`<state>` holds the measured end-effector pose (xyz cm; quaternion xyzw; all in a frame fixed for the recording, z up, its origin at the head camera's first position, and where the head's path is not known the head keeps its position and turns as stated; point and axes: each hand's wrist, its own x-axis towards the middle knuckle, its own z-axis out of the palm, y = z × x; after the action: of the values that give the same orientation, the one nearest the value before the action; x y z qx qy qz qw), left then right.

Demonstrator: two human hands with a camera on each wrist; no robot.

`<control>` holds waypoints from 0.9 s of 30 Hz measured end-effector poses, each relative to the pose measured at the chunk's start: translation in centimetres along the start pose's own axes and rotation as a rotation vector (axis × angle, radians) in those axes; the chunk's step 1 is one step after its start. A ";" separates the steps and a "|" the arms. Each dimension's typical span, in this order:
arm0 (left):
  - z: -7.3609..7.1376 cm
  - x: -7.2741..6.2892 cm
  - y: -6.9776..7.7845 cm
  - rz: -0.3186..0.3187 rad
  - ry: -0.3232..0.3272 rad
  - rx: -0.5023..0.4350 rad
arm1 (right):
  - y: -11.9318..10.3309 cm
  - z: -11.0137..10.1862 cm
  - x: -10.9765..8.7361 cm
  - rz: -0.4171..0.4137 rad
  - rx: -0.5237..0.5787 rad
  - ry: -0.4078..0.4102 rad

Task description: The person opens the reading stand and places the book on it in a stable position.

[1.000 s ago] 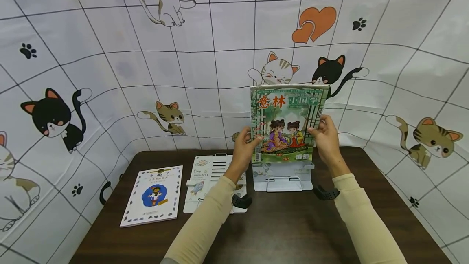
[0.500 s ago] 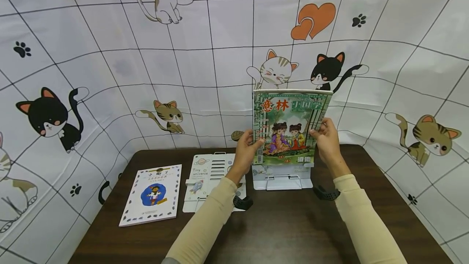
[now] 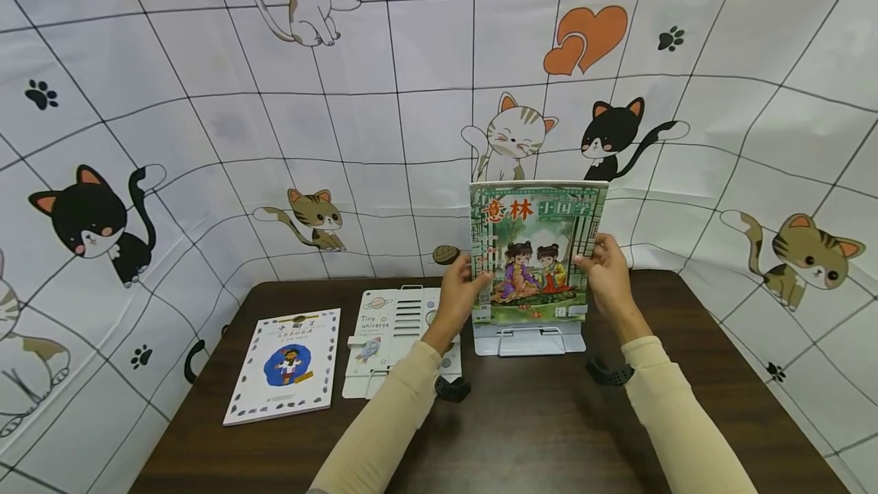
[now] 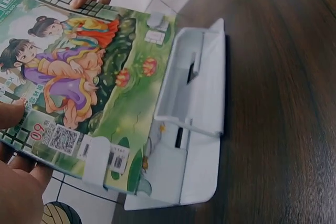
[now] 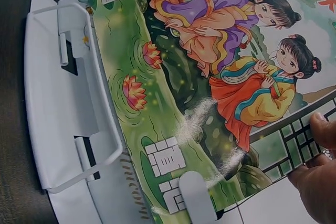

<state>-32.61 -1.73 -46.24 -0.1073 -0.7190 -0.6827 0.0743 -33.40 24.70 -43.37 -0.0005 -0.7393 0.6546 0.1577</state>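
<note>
A green magazine (image 3: 535,280) with two illustrated figures on its cover stands tilted back on a white metal book stand (image 3: 530,344). My left hand (image 3: 456,297) pinches its left edge, thumb on the cover and fingers behind. On the opposite edge my right hand (image 3: 609,277) grips it the same way. Two small white tabs of the stand, one a left tab (image 4: 97,161) and the other a right tab (image 5: 197,195), lap over the front of the cover near its lower edge. The magazine hides most of the stand's back plate.
A second white stand (image 3: 373,326), printed "Tiny universe", lies flat left of my left hand, partly covered by that forearm. Further left is a white book (image 3: 288,366) with a blue circle on its cover. A cat-print curtain (image 3: 343,128) rises behind the dark wooden table (image 3: 521,433).
Both hands have lowered the magazine, so its bottom edge now sits behind the stand's tabs. The other book and the flat stand stay put.
</note>
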 end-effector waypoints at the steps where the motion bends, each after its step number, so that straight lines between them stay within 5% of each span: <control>1: -0.1 -0.1 -0.1 0.004 0.005 0.029 | 0.1 0.0 -0.1 0.004 -0.001 -0.002; 7: -0.7 -0.6 -0.2 0.027 0.047 0.202 | 0.6 0.0 -0.5 0.007 0.003 -0.005; 18: -1.0 -1.2 -0.7 0.024 0.114 0.191 | 1.4 0.0 -1.6 0.059 -0.101 -0.017; 27: -1.3 -1.1 -1.3 0.074 0.135 0.199 | 2.0 -0.1 -2.1 0.002 -0.205 0.041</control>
<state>-31.90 -3.16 -47.76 -0.0794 -0.7721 -0.6104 0.1579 -31.84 24.62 -45.80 -0.0306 -0.7990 0.5756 0.1714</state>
